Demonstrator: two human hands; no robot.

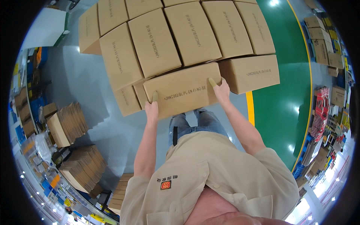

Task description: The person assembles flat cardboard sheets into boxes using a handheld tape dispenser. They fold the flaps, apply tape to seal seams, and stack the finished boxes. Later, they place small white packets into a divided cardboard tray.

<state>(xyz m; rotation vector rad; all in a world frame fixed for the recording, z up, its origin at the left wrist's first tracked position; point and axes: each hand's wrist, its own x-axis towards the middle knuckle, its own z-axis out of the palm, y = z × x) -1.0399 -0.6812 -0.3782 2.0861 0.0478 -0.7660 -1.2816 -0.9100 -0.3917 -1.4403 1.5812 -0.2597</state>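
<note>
A brown cardboard box (182,98) with dark print along its face is held level in front of my body. My left hand (152,108) grips its left end and my right hand (222,92) its right end, both thumbs lying on the face toward me. Yellowish covers show on the thumbs; most other fingers are hidden behind the ends. Directly beyond stands a stack of similar closed boxes (154,43). One box (258,73) lies lower at the right of the held one, another (127,100) at the left. Whether the held box rests on anything underneath is hidden.
Bundles of flattened cardboard (83,165) stand at the left, near shelving with mixed goods. A green floor strip (288,101) with yellow edge lines runs along the right. Beyond it are more cartons (320,41) and a red patterned pile (320,112).
</note>
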